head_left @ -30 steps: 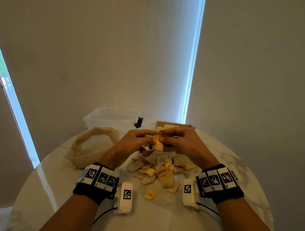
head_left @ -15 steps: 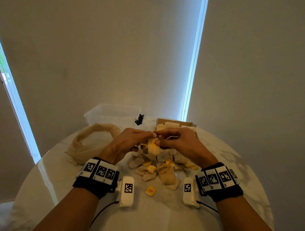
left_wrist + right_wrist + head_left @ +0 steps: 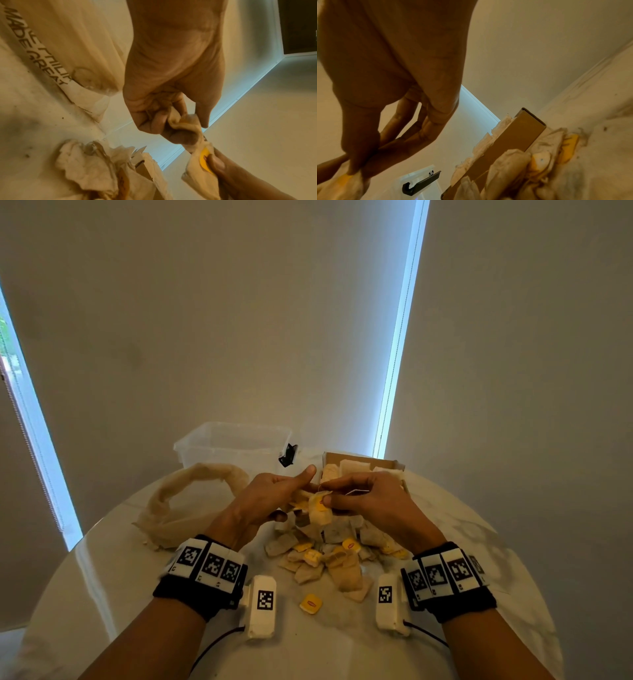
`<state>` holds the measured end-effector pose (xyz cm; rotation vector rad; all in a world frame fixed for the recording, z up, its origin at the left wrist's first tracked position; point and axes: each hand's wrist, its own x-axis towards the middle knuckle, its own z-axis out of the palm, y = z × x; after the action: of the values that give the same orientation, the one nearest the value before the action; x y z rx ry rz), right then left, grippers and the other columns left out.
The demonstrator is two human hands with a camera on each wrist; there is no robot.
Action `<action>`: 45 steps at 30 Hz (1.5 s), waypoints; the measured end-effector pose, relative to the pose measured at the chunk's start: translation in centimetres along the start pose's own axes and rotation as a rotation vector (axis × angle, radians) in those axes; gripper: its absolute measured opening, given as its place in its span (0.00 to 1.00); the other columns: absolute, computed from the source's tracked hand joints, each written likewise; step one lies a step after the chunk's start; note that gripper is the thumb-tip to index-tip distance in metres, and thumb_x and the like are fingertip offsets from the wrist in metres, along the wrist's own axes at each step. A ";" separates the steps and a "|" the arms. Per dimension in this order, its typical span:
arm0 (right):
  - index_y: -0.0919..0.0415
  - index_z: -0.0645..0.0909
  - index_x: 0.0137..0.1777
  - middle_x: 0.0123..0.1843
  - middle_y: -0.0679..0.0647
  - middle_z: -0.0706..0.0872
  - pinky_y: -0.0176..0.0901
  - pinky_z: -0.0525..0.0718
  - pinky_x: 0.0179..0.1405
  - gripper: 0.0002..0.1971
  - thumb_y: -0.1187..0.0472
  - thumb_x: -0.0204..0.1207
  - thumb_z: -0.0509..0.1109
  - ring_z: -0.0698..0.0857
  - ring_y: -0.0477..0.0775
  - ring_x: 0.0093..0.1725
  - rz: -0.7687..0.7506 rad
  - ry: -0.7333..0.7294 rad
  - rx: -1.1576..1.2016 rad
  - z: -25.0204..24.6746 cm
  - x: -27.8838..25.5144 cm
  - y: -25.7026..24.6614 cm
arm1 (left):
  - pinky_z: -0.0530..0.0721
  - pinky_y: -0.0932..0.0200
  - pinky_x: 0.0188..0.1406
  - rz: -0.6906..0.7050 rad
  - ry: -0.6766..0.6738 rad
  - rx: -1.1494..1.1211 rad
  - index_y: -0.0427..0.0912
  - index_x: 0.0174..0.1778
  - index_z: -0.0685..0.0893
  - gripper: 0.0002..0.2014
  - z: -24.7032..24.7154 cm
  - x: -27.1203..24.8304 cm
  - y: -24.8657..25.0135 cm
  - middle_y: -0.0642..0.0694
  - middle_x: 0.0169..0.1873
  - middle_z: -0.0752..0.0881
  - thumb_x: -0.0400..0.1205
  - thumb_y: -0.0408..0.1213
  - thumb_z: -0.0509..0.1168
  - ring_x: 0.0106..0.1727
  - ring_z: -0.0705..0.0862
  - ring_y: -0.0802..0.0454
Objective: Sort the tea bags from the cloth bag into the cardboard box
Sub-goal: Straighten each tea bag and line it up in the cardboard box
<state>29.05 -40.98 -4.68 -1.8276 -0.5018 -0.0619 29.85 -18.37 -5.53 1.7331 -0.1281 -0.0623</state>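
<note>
Head view: both hands meet above the heap (image 3: 329,553) of tea bags. The left hand (image 3: 270,501) grips a bag (image 3: 320,510) in curled fingers; the right hand (image 3: 373,501) pinches its yellow tag (image 3: 321,503). The box (image 3: 363,470) sits just beyond the right hand, the cloth bag (image 3: 185,505) beside the left.

Left wrist view: fingers (image 3: 178,138) fold round the crumpled bag (image 3: 185,128).

Right wrist view: thumb and fingers (image 3: 406,143) close on the tag (image 3: 342,178); the box (image 3: 518,135) already holds bags. Best to free string and tag gently, flatten the bag, then slot it upright.
</note>
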 end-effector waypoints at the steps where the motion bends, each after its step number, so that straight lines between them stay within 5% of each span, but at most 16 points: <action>1: 0.59 0.95 0.61 0.53 0.52 0.97 0.50 0.95 0.58 0.13 0.64 0.77 0.84 0.96 0.53 0.55 0.015 0.012 0.014 -0.1 0.0 0.0 | 0.82 0.58 0.41 0.008 0.017 -0.010 0.53 0.50 0.98 0.21 0.0 0.0 0.1 0.47 0.45 0.96 0.81 0.66 0.71 0.43 0.88 0.52; 5: 0.60 0.95 0.57 0.52 0.55 0.97 0.54 0.95 0.58 0.11 0.64 0.76 0.85 0.96 0.55 0.54 0.072 0.046 0.056 -0.8 0.2 0.2 | 0.82 0.59 0.40 0.054 0.053 -0.037 0.54 0.49 0.98 0.16 -0.3 -0.1 -0.1 0.51 0.47 0.96 0.83 0.61 0.73 0.42 0.89 0.54; 10: 0.49 0.97 0.54 0.53 0.49 0.96 0.54 0.94 0.58 0.11 0.56 0.72 0.88 0.95 0.53 0.56 0.095 0.121 -0.010 -2.4 1.1 0.8 | 0.83 0.58 0.40 0.076 0.074 -0.072 0.50 0.55 0.97 0.16 -0.7 -0.1 -0.5 0.49 0.48 0.96 0.81 0.57 0.77 0.44 0.92 0.56; 14: 0.60 0.94 0.59 0.53 0.56 0.97 0.45 0.94 0.55 0.13 0.63 0.75 0.85 0.96 0.56 0.54 0.093 0.130 -0.018 -4.9 2.2 -0.2 | 0.84 0.58 0.41 0.086 0.103 -0.080 0.51 0.56 0.96 0.14 -0.9 0.0 -1.0 0.52 0.47 0.96 0.82 0.55 0.77 0.44 0.93 0.57; 21: 0.61 0.93 0.59 0.51 0.56 0.97 0.55 0.93 0.60 0.13 0.61 0.76 0.85 0.96 0.58 0.54 0.145 0.183 -0.077 -9.7 6.4 -0.1 | 0.84 0.59 0.40 0.113 0.129 -0.100 0.53 0.60 0.93 0.10 -0.8 0.3 -1.7 0.55 0.47 0.96 0.84 0.48 0.76 0.43 0.92 0.58; 28: 0.61 0.93 0.59 0.52 0.57 0.96 0.38 0.93 0.43 0.14 0.64 0.75 0.86 0.97 0.51 0.47 0.258 0.143 -0.198 -8.5 10.8 3.8 | 0.86 0.59 0.42 0.114 0.095 -0.102 0.57 0.60 0.93 0.09 -0.5 1.1 -1.8 0.54 0.48 0.96 0.84 0.45 0.77 0.45 0.93 0.56; 33: 0.61 0.93 0.58 0.50 0.59 0.96 0.49 0.95 0.56 0.14 0.65 0.73 0.86 0.97 0.53 0.47 0.351 0.154 -0.255 -8.0 13.6 6.4 | 0.87 0.63 0.37 0.112 0.101 -0.100 0.55 0.58 0.93 0.08 -0.2 1.8 -2.1 0.54 0.46 0.96 0.83 0.44 0.78 0.39 0.93 0.61; 38: 0.56 0.95 0.53 0.49 0.55 0.96 0.38 0.93 0.42 0.11 0.63 0.73 0.88 0.95 0.49 0.45 0.360 0.211 -0.358 -7.4 14.7 8.1 | 0.87 0.63 0.36 0.090 0.092 -0.112 0.52 0.58 0.93 0.08 -0.3 2.1 -2.5 0.53 0.45 0.96 0.83 0.44 0.77 0.39 0.93 0.59; 42: 0.49 0.94 0.46 0.48 0.52 0.95 0.53 0.96 0.55 0.09 0.58 0.71 0.89 0.95 0.52 0.49 0.361 0.260 -0.423 -7.0 15.1 9.0 | 0.86 0.63 0.35 0.086 0.093 -0.109 0.53 0.56 0.94 0.07 -0.1 2.1 -2.4 0.54 0.43 0.96 0.84 0.44 0.77 0.38 0.93 0.60; 45: 0.53 0.93 0.50 0.48 0.54 0.95 0.51 0.96 0.53 0.10 0.59 0.71 0.89 0.95 0.52 0.47 0.368 0.281 -0.412 -6.9 15.2 8.6 | 0.86 0.62 0.35 0.086 0.092 -0.099 0.54 0.56 0.93 0.06 -0.1 2.0 -2.3 0.54 0.43 0.96 0.84 0.44 0.77 0.39 0.93 0.59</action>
<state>47.44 -44.70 -5.84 -2.2418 0.0578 -0.1785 32.01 -18.19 -7.77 1.6266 -0.1297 0.0726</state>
